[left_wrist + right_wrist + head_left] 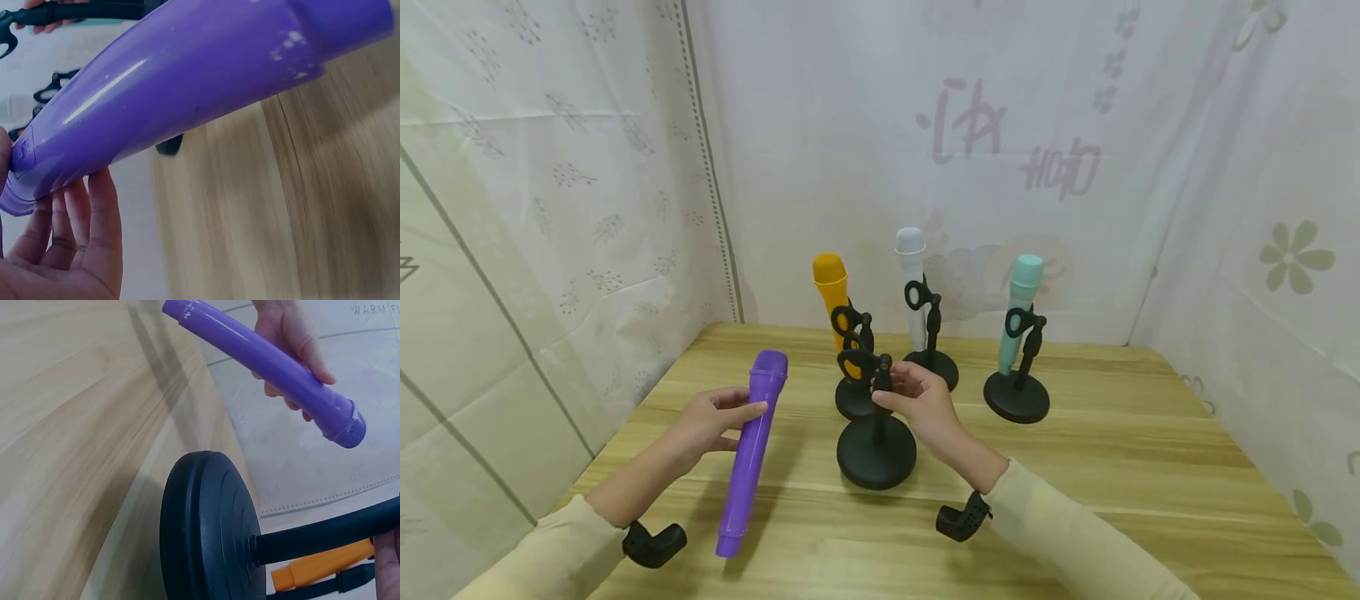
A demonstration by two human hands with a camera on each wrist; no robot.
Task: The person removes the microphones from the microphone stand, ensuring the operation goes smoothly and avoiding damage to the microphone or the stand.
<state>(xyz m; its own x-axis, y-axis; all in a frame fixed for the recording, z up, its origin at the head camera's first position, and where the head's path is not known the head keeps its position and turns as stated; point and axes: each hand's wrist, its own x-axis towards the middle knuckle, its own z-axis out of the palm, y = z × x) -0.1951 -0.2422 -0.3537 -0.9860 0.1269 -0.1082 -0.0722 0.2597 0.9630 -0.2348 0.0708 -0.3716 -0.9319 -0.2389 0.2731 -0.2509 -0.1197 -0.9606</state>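
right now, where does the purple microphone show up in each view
Head: purple microphone, lower half, left of centre.
Left wrist: purple microphone, large, from left edge to upper right.
Right wrist: purple microphone, upper middle, slanting.
Shared landmark: wooden table.

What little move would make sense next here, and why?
Probably bring the purple microphone towards the empty clip of the front stand. The left hand holds that microphone apart from the stand, while the right hand grips the stand's post. Behind, the orange, white and teal microphones each already sit in a stand.
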